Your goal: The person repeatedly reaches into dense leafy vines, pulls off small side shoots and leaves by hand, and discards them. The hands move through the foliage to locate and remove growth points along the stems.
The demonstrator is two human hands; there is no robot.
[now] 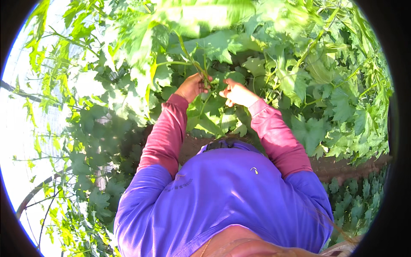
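Observation:
My left hand (193,87) is closed around a green grapevine shoot (199,68) at about chest height. Leaf stalks branch off this shoot just above my fingers. To the right of it, a small gap away, is my right hand (239,93), with its index finger and thumb bent towards the shoot. Whether anything thin lies between those fingertips is too small to see. Broad lobed leaves (221,45) hang behind and above both hands, and smaller leaves (205,123) spread below them.
Dense vine foliage (343,106) fills the right side, with a long green cane (316,41) slanting through it. Brown soil (350,167) shows beneath the leaves. At the left, thin dark branches (35,194) cross a bright, washed-out background.

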